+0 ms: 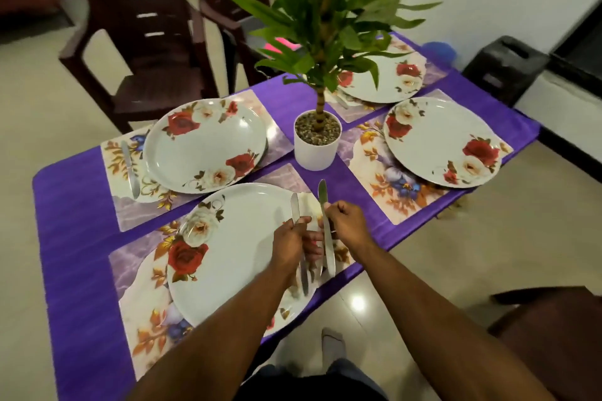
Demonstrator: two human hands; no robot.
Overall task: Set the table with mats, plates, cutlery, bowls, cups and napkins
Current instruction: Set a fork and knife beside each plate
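Cutlery is what we have in hand: at the left of the frame one butter knife (130,169) already lies on the far-left mat (112,153), just beside a rose-patterned plate (205,145). Below it, at lower centre, the nearest plate (237,257) sits on its own mat (136,270) over the purple tablecloth (75,238). Our left hand (290,246) curls its fingers round a second knife (294,208), blade pointing up the frame above that plate's right edge. Just right of it, our right hand (347,225) pinches a third knife (322,194), held upright over the mat's right side. Behind, at centre, stands a potted plant (317,143). Toward the right, two more plates (441,140) rest on mats.
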